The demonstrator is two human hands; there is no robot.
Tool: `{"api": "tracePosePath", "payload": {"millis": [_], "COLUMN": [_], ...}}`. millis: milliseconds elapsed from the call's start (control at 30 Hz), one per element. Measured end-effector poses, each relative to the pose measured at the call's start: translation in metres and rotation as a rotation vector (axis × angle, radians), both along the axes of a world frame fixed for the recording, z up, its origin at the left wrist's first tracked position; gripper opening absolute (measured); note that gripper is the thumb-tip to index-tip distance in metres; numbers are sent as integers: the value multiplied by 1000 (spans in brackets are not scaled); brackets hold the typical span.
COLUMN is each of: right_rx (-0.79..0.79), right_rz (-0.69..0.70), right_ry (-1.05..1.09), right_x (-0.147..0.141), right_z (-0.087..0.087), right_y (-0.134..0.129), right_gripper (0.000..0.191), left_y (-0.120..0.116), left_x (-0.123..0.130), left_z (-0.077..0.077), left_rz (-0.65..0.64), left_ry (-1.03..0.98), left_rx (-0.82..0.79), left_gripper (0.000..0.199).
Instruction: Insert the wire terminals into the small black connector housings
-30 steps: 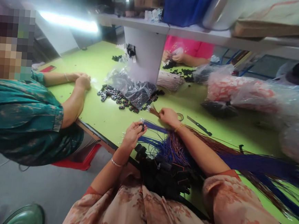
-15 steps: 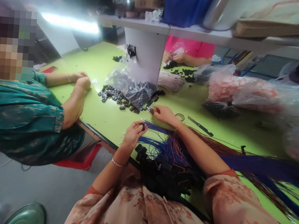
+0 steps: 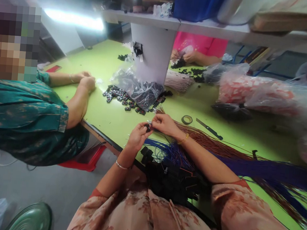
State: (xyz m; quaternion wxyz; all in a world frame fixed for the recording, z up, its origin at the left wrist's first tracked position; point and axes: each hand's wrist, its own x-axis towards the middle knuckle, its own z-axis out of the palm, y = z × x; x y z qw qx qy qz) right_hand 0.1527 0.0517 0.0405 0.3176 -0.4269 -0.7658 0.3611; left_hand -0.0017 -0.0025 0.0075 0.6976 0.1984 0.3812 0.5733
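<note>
Near the front edge of the desk (image 3: 100,116), the left hand (image 3: 137,135) has its fingers closed on a small black connector housing (image 3: 148,127), held above the top. The right hand (image 3: 164,124) meets it with fingertips pinched together; what sits in that pinch is too small to tell. Brown wires (image 3: 207,136) and blue wires (image 3: 258,169) run rightward under and beyond the right forearm. Farther from the front edge lie a tape roll (image 3: 187,119), a knife (image 3: 209,129) and loose black connectors (image 3: 118,94) beside a clear plastic bag (image 3: 146,95).
</note>
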Motion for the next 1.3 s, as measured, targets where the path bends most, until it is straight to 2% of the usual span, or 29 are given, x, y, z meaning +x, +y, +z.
{"api": "tracePosePath", "payload": {"millis": [200, 600, 833, 967, 1200, 1300], "right_rx": [67, 123, 145, 189, 154, 92], "right_rz": [-51, -86, -31, 62, 51, 103], "right_ry": [-102, -200, -185, -230, -305, -246], "right_x": [2, 0, -1, 1, 1, 10], "right_z": [-6, 0, -2, -2, 6, 16], "right_y": [-13, -22, -22, -22, -23, -13], "right_gripper": [21, 18, 16, 19, 16, 19], "left_y": [2, 1, -6, -7, -9, -24], "left_x": [0, -2, 2, 1, 2, 11], "left_z": [-5, -7, -2, 2, 3, 13], "left_rz": [-33, -65, -43, -34, -40, 11], "left_ry": [-65, -9, 160, 162, 222, 370], "left_rx": [11, 29, 38, 6, -20, 114], "left_gripper": [20, 21, 27, 29, 26, 22]}}
